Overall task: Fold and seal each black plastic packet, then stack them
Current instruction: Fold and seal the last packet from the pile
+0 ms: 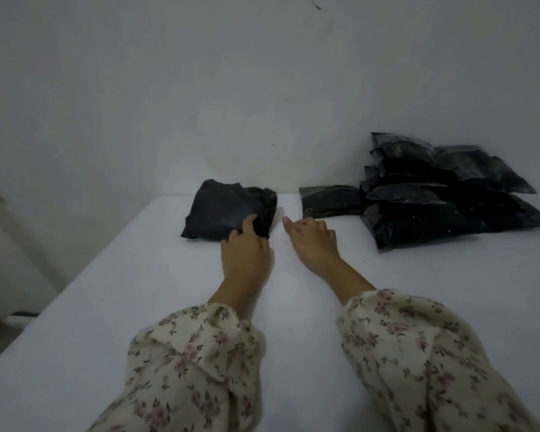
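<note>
A dark folded bundle lies on the white table at the far middle, against the wall. My left hand rests at its near right corner, with fingertips on the bundle's edge. My right hand hovers just right of it with loosely extended fingers, holding nothing. A single flat black plastic packet lies just beyond my right hand. Further right stands a pile of several shiny black packets.
A plain white wall closes off the table's far side right behind the packets. The table's left edge runs diagonally from the bundle toward the near left, with floor below it. My floral sleeves fill the near foreground.
</note>
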A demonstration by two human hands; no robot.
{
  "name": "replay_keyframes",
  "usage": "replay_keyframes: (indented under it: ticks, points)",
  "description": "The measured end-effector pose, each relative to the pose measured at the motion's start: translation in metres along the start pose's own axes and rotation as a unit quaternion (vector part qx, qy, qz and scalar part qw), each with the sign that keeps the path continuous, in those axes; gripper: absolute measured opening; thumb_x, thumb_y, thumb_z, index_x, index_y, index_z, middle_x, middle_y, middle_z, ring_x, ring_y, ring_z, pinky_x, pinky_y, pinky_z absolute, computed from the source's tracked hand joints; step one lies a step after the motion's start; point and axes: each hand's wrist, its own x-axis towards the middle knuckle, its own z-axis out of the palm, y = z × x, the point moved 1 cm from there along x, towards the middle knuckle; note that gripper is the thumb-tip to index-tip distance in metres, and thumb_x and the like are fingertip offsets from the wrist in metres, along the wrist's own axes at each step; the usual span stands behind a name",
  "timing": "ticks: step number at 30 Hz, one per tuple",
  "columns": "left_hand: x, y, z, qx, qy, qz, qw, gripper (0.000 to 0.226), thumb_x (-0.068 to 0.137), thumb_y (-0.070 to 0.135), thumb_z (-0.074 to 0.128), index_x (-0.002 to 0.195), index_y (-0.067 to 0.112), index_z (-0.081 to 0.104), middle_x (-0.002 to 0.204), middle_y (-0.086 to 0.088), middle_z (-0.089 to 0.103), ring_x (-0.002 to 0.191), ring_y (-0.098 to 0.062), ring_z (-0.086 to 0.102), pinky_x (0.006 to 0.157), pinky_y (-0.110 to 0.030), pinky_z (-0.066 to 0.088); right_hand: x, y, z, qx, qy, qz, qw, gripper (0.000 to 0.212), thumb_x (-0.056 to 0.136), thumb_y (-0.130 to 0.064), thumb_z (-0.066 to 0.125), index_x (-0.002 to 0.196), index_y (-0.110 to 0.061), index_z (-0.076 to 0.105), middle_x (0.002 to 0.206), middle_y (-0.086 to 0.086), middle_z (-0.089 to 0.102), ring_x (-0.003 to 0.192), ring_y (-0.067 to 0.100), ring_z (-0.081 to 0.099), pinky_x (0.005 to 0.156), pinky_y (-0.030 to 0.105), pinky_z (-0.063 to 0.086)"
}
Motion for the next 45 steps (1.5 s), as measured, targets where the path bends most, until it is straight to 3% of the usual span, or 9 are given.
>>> replay_keyframes:
  ticks: [7,15,20,25,28,32,36,41,45]
  points:
    - [-0.073,0.019,-0.016,-0.098,-0.028,0.048,0.994,0.025,0.089,0.013,0.048,0.113,0.014,0.052,0.098,-0.007,0.065,0.086,-0.022,0.057,0.072,-0.036,0.047,-0.047,-0.016,0.006,0.201,0.039,0.061,0.977,0.041,0.083,-0.058,0.058,0.085,-0.018,0.061,0.09,0.003,0.068,0.091,0.025,0.061,0.087,0.042,0.046]
    - [-0.118,0.016,-0.057,-0.231,0.151,-0.057,0.959,0.019,0.089,0.011,0.057,0.106,0.018,0.056,0.105,0.001,0.046,0.101,-0.015,0.039,0.086,-0.029,0.038,-0.127,0.017,-0.042,0.584,-0.008,0.063,0.809,0.016,0.081,-0.006,0.07,0.094,-0.008,0.062,0.1,0.014,0.069,0.094,0.028,0.065,0.085,0.038,0.054]
    - [-0.146,0.034,-0.064,-0.342,0.066,0.059,0.936,0.024,0.092,0.021,0.06,0.113,0.031,0.054,0.116,-0.001,0.052,0.109,-0.017,0.049,0.091,-0.031,0.045,-0.18,0.03,-0.069,0.511,0.172,0.018,0.842,0.024,0.08,-0.009,0.074,0.1,-0.012,0.062,0.101,0.007,0.067,0.095,0.022,0.064,0.082,0.033,0.055]
    - [-0.171,0.093,-0.057,-0.584,-0.141,0.01,0.799,0.05,0.087,0.039,0.06,0.131,0.026,0.04,0.132,-0.001,0.051,0.117,-0.014,0.055,0.091,-0.029,0.052,-0.208,0.018,-0.062,0.223,0.298,-0.176,0.911,0.028,0.077,-0.012,0.075,0.101,-0.009,0.062,0.106,0.005,0.055,0.099,0.018,0.052,0.081,0.021,0.046]
    - [-0.17,0.104,-0.054,-0.656,-0.112,-0.063,0.744,0.06,0.08,0.036,0.069,0.129,0.01,0.045,0.123,-0.015,0.059,0.113,-0.025,0.06,0.097,-0.043,0.049,-0.209,0.017,-0.058,0.149,0.266,-0.223,0.926,0.029,0.077,-0.023,0.065,0.102,-0.008,0.067,0.108,0.0,0.053,0.103,0.015,0.046,0.09,0.019,0.041]
    - [-0.16,0.088,-0.054,-0.686,-0.094,-0.163,0.702,0.048,0.088,0.033,0.065,0.129,0.012,0.053,0.118,-0.014,0.066,0.108,-0.03,0.064,0.096,-0.05,0.049,-0.216,0.015,-0.066,0.332,0.162,-0.153,0.917,0.014,0.088,-0.01,0.061,0.1,-0.016,0.065,0.101,0.0,0.063,0.097,0.012,0.058,0.086,0.022,0.047]
    - [-0.149,0.068,-0.063,-0.642,-0.158,-0.233,0.713,0.033,0.088,0.029,0.063,0.115,0.009,0.062,0.099,-0.01,0.073,0.088,-0.025,0.071,0.068,-0.032,0.057,-0.201,0.035,-0.093,0.359,0.289,0.002,0.887,0.022,0.086,-0.023,0.067,0.107,-0.021,0.061,0.107,-0.002,0.052,0.103,0.017,0.051,0.089,0.029,0.045]
    - [-0.143,0.057,-0.067,-0.615,-0.224,-0.22,0.723,0.027,0.087,0.021,0.064,0.109,0.005,0.064,0.097,-0.012,0.073,0.087,-0.025,0.071,0.07,-0.029,0.056,-0.193,0.059,-0.104,0.529,-0.016,0.133,0.838,0.044,0.078,-0.039,0.071,0.113,-0.013,0.067,0.109,0.009,0.07,0.103,0.028,0.065,0.091,0.041,0.052]
    - [-0.142,0.056,-0.066,-0.607,-0.225,-0.208,0.733,0.023,0.086,0.016,0.066,0.105,0.002,0.066,0.097,-0.014,0.073,0.084,-0.024,0.071,0.068,-0.029,0.057,-0.191,0.058,-0.102,0.527,-0.032,0.114,0.842,0.026,0.078,-0.021,0.072,0.102,-0.013,0.07,0.101,0.009,0.073,0.101,0.03,0.066,0.088,0.041,0.053]
